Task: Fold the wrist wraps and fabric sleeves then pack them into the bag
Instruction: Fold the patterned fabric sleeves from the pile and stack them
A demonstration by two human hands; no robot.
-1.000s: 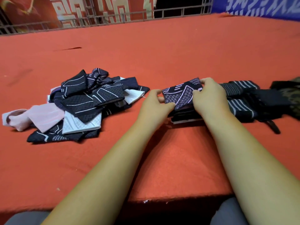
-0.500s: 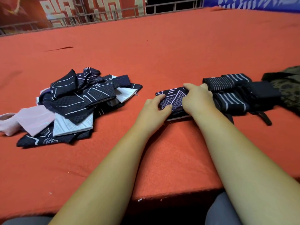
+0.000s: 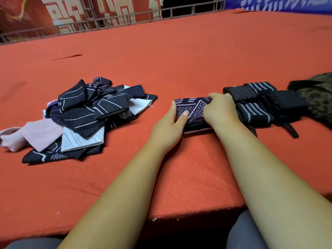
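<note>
A folded dark sleeve [image 3: 193,106] with pale line patterns lies on top of a small stack on the red surface. My left hand [image 3: 169,125] grips its left edge, thumb on top. My right hand [image 3: 220,109] presses on its right side and hides that part. A loose pile of unfolded sleeves [image 3: 84,115], dark patterned, white and pink, lies to the left. Black wrist wraps [image 3: 251,103] with grey stripes sit folded just right of my right hand. A camouflage bag [image 3: 318,94] lies at the far right edge, partly out of view.
The red felt surface [image 3: 161,56] stretches far back to a metal railing [image 3: 107,18]. Its front edge [image 3: 188,214] drops off just above my knees. A black strap [image 3: 292,131] trails from the wraps toward me.
The folded sleeve has been lowered from a raised tilt onto the stack and both hands now press it flat. The camera has shifted slightly.
</note>
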